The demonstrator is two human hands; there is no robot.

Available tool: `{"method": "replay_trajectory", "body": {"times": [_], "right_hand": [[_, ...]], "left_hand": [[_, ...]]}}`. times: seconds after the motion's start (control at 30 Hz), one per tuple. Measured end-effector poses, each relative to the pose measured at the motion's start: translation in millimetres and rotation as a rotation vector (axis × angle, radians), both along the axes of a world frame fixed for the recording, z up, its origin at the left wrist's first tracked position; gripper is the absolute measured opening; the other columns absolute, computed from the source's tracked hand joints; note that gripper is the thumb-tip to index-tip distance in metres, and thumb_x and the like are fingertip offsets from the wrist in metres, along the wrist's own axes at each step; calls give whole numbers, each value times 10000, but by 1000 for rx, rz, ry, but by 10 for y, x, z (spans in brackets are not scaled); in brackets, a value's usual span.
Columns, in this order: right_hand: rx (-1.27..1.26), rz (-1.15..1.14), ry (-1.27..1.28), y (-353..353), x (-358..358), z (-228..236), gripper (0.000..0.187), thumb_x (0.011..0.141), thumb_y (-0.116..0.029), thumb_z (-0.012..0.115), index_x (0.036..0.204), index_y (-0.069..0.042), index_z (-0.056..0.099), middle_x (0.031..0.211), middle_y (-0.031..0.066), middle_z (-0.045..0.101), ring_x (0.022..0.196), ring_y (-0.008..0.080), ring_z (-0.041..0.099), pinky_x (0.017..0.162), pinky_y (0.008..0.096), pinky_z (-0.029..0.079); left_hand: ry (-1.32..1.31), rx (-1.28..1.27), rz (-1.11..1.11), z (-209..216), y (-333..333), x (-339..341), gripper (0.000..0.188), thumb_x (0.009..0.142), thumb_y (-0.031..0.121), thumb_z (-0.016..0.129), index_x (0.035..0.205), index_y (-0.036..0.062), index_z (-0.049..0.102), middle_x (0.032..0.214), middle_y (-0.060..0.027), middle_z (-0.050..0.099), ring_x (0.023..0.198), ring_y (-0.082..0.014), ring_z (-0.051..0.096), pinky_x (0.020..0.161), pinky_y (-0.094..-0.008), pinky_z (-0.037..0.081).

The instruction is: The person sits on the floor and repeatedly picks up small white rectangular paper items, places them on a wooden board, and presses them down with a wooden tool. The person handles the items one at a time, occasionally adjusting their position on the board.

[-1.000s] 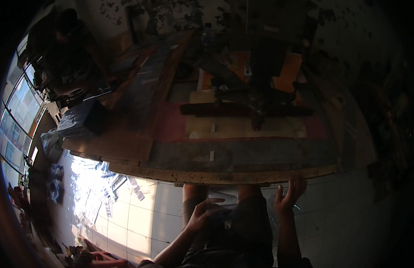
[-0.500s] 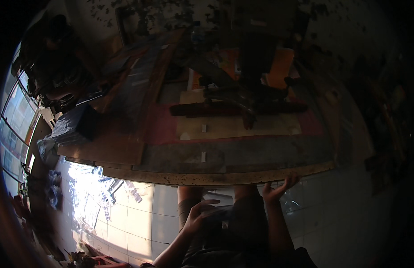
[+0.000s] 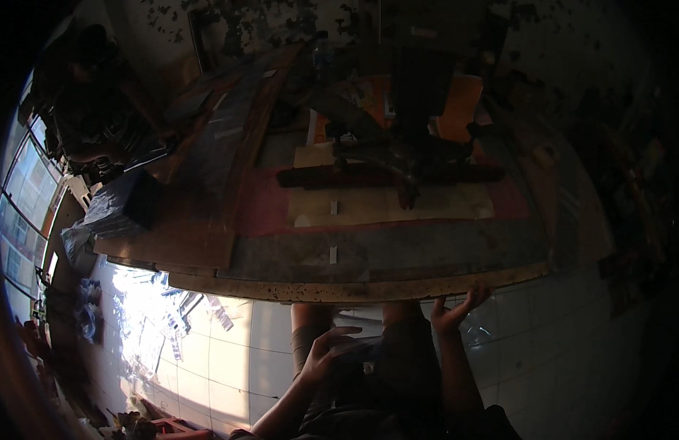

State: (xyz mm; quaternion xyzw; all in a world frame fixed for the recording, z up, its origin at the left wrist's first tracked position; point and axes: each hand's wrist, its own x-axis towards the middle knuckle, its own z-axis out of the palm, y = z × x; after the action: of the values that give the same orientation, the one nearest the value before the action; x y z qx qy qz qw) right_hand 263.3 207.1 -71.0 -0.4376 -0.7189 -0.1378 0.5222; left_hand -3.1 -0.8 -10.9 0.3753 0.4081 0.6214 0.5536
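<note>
My left hand (image 3: 323,353) is over my lap, its fingers curled at the edge of a thin, dark, see-through plastic sheet (image 3: 360,346) that lies across my thighs. My right hand (image 3: 454,314) is at the table's front edge (image 3: 339,291), palm up, with the fingers apart and the tips against the wood; nothing shows in it. On the table, a dark press-like machine (image 3: 409,158) with a long crossbar stands over a pale yellow board (image 3: 390,209). Two small whitish tabs lie in front, one on the board (image 3: 334,207) and one on the grey tabletop (image 3: 333,254).
At the far left, another person (image 3: 97,88) works at the table's side. A dark blue, plastic-wrapped block (image 3: 123,202) sits on the left corner. Orange printed sheets (image 3: 456,110) lie behind the machine. Scraps (image 3: 174,315) litter the sunlit tiled floor at left.
The view has shifted very slightly. My hands keep nearly the same places, and the other person's arm at the left has moved a little.
</note>
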Motion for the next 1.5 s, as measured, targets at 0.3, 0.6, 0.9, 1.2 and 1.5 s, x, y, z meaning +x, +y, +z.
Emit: {"method": "replay_trajectory", "body": {"times": [0.3,0.6,0.9,1.2,1.5], "right_hand": [[-251,30,13,-368,-6,326,747,1049,-324,585,1605,-23,187,1667,293,146,1557,528,74,1215,692,144],[-545,591,245,-893,-399,775,365,1004,-203,585,1294,14,535,1313,194,583,1261,345,557,1102,463,417],[-755,914,252,-770,-542,1059,405,1020,-272,618,1327,-27,518,1311,199,620,1224,317,604,1052,449,457],[-780,966,248,-823,-590,1313,405,985,-168,645,1351,-42,527,1276,178,632,1104,268,687,912,376,543],[-1255,1237,548,-610,-654,1888,595,1028,-188,650,1529,-6,385,1543,177,460,1355,247,547,1115,392,449]], "left_hand": [[-32,1,-7,3,-30,-22,611,959,419,725,1310,-64,593,1378,-192,629,1182,-258,684,1038,-390,539],[-26,61,-30,-49,-33,-47,669,955,455,723,1339,-66,551,1381,-189,626,1211,-280,672,1064,-423,533],[-53,54,-40,-32,-66,-52,674,962,481,706,1335,-56,542,1400,-197,603,1232,-333,660,1087,-469,521],[-83,61,-60,130,-141,-15,554,981,336,689,1345,-52,533,1407,-195,589,1253,-371,644,1093,-495,517],[-37,156,-53,430,-138,15,667,959,419,706,1375,-69,524,1287,-181,670,1186,-299,684,1065,-419,520]]}}
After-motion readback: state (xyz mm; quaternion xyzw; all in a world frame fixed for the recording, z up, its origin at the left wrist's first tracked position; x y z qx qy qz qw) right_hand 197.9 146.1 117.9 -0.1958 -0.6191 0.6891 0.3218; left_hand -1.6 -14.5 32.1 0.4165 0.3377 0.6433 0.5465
